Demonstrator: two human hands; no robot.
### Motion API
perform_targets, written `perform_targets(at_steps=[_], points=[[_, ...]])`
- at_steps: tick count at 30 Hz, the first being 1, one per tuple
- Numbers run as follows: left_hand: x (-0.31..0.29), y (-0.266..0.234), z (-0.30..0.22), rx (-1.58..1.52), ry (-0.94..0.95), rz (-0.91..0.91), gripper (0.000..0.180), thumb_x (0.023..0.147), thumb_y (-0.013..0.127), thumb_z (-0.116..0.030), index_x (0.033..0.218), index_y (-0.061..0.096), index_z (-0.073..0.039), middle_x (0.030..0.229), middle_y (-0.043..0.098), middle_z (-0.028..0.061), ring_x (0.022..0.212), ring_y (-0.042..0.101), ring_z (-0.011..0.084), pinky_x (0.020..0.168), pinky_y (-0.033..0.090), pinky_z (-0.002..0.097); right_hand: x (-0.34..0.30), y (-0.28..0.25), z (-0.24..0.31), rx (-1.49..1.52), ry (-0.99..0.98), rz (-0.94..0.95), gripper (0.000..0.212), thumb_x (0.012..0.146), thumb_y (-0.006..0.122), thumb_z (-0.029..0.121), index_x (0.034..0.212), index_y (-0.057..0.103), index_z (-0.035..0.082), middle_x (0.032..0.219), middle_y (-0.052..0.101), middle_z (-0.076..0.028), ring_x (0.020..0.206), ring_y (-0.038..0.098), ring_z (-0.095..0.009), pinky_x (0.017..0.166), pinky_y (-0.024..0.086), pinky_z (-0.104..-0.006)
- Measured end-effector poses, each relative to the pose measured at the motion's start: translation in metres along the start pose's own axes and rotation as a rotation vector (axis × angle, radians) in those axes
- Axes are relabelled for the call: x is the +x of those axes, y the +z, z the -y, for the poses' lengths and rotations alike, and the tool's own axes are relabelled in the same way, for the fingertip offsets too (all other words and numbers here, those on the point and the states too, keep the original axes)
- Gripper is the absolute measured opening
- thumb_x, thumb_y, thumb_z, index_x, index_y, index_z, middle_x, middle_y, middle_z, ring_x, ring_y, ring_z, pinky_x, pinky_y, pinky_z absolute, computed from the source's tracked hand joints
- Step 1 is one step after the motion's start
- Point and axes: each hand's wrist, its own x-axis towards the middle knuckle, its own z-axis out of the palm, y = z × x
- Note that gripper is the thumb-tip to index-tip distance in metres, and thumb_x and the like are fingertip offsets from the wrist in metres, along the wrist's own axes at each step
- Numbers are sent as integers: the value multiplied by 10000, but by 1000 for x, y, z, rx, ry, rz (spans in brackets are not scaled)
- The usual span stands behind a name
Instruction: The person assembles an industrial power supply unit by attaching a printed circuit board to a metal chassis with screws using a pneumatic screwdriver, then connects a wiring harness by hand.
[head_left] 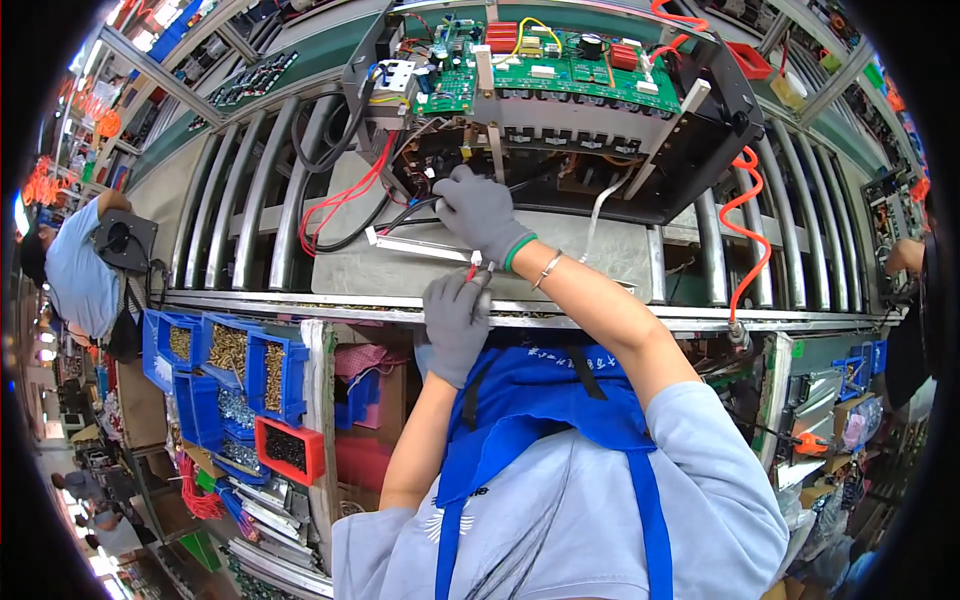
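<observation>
My left hand (pixel 456 325), in a grey glove, is closed around a thin red wire (pixel 471 272) with a small white connector (pixel 476 258). Just above it, my gloved right hand (pixel 480 213) bends its fingers at the front opening of a black chassis (pixel 705 130); what they grip is hidden. Black cables (pixel 400 214) run from the left toward this hand. A slim white strip (pixel 425 246) lies on the grey board (pixel 370 280) beside both hands. Green circuit boards (pixel 545 75) sit on top of the chassis, and red wires (pixel 335 200) loop out at its left.
The board rests on a roller conveyor (pixel 265 200). A coiled orange-red air hose (pixel 752 225) hangs at the right. Blue bins of screws (pixel 228 350) and a red bin (pixel 290 449) stand at lower left. Another person (pixel 85 260) works at far left; another's hand (pixel 905 257) shows at far right.
</observation>
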Motion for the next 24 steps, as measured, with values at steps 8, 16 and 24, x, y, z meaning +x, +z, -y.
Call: perform_targets(at_steps=[8, 16, 24], points=[[-4, 8, 18, -153, -406, -108, 373, 848, 720, -305, 1108, 641, -49, 976, 642, 113, 927, 608, 277, 838, 470, 406, -6, 3, -6, -82, -29, 133, 117, 823, 637, 236, 915, 674, 173, 924, 590, -86, 736, 657, -285, 612, 519, -433], [32, -4, 60, -1049, -1040, -467, 349, 942, 658, -224, 1129, 502, 26, 941, 613, 79, 702, 633, 119, 509, 456, 227, -10, -4, 6, 37, 3, 7, 162, 814, 645, 241, 960, 688, 186, 915, 588, -61, 742, 651, -282, 629, 530, -422], [21, -3, 56, -1101, -1149, -431, 354, 939, 635, -144, 1201, 477, 34, 934, 603, 87, 722, 635, 126, 538, 488, 213, 8, -6, -2, 94, 123, -137, 166, 843, 640, 252, 984, 698, 184, 874, 598, -83, 726, 652, -290, 617, 526, -403]])
